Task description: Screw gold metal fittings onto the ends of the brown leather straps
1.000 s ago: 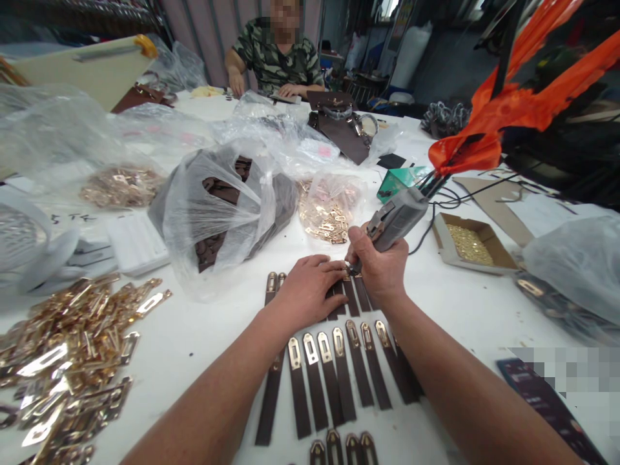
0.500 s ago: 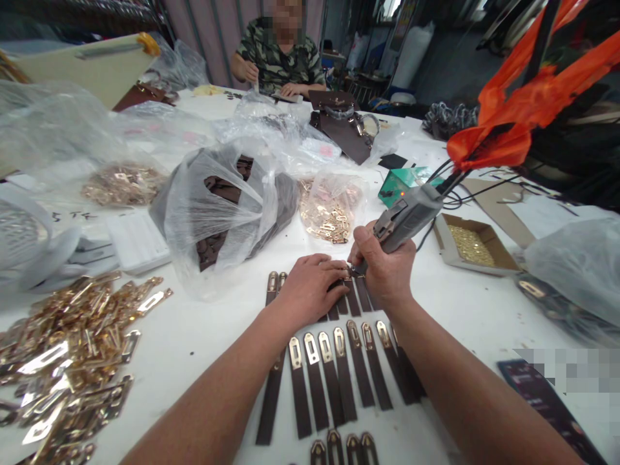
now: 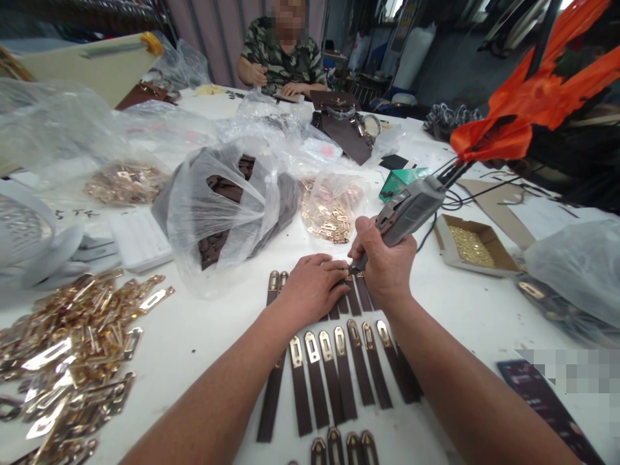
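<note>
Where straps [image 3: 334, 313] are partly covered by the loosely open left hand [image 3: 310, 287], one dark strap [image 3: 354, 297], aligned front to back, is flanked by both hands, its gold far end [image 3: 349, 276] beside the grey tool [image 3: 411, 205] clasped by the right hand [image 3: 390, 271].

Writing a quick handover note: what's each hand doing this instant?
Left hand: spread flat over the dark straps, gripping unclear.
Right hand: closed around the grey power tool.

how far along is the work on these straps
The middle row looks done, with gold plates on the strap ends. The right hand holds a grey tool at the back row, left hand resting there. Loose plates lie piled, unattached.
</note>
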Action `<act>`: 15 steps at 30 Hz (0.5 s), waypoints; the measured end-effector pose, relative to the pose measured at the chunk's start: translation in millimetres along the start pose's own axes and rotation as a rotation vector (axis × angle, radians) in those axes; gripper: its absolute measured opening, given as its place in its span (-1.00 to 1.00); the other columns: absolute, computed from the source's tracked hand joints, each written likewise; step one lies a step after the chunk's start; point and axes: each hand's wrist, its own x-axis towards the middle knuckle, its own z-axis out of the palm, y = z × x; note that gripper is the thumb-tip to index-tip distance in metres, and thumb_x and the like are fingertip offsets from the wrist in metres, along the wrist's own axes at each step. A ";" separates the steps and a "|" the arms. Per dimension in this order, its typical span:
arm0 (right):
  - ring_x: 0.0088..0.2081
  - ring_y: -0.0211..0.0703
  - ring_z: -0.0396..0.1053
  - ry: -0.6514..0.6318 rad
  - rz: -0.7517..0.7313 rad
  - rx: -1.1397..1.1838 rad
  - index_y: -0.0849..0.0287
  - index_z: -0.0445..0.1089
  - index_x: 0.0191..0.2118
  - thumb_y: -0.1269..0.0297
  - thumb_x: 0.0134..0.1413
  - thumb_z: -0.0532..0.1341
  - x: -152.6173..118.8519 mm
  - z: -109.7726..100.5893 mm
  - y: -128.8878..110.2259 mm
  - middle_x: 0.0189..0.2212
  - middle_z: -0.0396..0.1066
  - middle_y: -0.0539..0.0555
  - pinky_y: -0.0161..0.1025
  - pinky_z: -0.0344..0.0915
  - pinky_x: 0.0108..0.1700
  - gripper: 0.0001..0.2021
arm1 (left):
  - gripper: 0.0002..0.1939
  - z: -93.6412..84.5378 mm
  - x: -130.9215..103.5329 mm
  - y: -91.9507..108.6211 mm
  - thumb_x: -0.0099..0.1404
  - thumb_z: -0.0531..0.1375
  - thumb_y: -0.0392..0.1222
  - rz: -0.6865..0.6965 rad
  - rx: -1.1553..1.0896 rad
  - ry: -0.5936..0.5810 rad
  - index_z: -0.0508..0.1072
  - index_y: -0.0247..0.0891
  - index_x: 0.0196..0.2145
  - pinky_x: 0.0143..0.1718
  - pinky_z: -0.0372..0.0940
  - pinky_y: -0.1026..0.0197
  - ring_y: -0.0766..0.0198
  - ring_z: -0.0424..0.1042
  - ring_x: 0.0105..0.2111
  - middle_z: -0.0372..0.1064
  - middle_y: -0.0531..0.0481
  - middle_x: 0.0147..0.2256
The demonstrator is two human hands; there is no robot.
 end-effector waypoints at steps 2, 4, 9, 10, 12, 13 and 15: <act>-0.63 -0.21 0.33 -0.001 0.005 -0.003 0.14 0.32 -0.56 -0.09 0.14 0.45 -0.8 -0.8 -1.6 -0.69 0.33 0.01 -0.29 0.29 -0.55 -0.50 | -0.67 0.1 0.4 0.0 0.58 0.16 0.05 0.000 -0.014 0.015 0.64 -0.10 0.07 0.34 0.23 -0.15 -0.03 0.37 0.29 0.48 0.10 0.26; -0.63 -0.21 0.33 -0.010 0.008 -0.002 0.14 0.31 -0.56 -0.10 0.14 0.45 -1.8 -1.2 -3.1 -0.69 0.33 0.00 -0.29 0.30 -0.55 -0.49 | -0.67 -0.6 0.7 0.2 0.59 0.15 0.06 0.003 -0.022 0.027 0.65 -0.09 0.03 0.33 0.23 -0.12 -0.01 0.38 0.28 0.50 0.10 0.25; -0.63 -0.23 0.31 -0.039 0.005 0.035 0.15 0.31 -0.57 -0.09 0.16 0.45 -4.5 0.4 -4.9 -0.68 0.33 0.00 -0.28 0.27 -0.54 -0.49 | -0.68 -2.6 1.3 0.4 0.61 0.12 0.00 0.016 -0.015 0.008 0.66 -0.13 -0.04 0.34 0.23 -0.07 0.05 0.42 0.22 0.55 0.05 0.18; -0.63 -0.23 0.31 -0.040 0.004 0.038 0.15 0.32 -0.57 -0.09 0.16 0.45 -4.8 0.8 -4.9 -0.68 0.33 0.00 -0.28 0.27 -0.54 -0.49 | -0.68 -2.5 1.4 0.1 0.61 0.12 -0.01 0.024 -0.012 0.008 0.66 -0.13 -0.06 0.34 0.23 -0.06 0.07 0.42 0.21 0.56 0.04 0.16; -0.62 -0.23 0.31 -0.040 0.006 0.033 0.15 0.32 -0.57 -0.09 0.16 0.45 -5.3 1.3 -4.6 -0.68 0.33 0.00 -0.28 0.27 -0.53 -0.49 | -0.68 -1.5 1.5 -0.7 0.61 0.12 -0.02 0.038 -0.007 0.016 0.65 -0.15 -0.10 0.33 0.23 -0.05 0.08 0.43 0.20 0.57 0.02 0.13; -0.62 -0.23 0.31 -0.039 0.006 0.030 0.15 0.32 -0.57 -0.10 0.15 0.45 -5.3 1.4 -4.4 -0.68 0.33 0.00 -0.28 0.27 -0.53 -0.48 | -0.68 -0.9 1.5 -1.0 0.61 0.12 -0.03 0.041 -0.005 0.018 0.65 -0.15 -0.11 0.33 0.23 -0.05 0.08 0.43 0.19 0.57 0.01 0.12; -0.62 -0.22 0.31 -0.035 0.008 0.028 0.15 0.32 -0.57 -0.11 0.15 0.45 -5.2 1.7 -4.1 -0.68 0.32 0.00 -0.27 0.28 -0.52 -0.48 | -0.69 0.0 1.5 -1.6 0.60 0.13 -0.04 0.040 -0.002 0.019 0.65 -0.17 -0.13 0.33 0.23 -0.05 0.08 0.44 0.19 0.58 0.01 0.11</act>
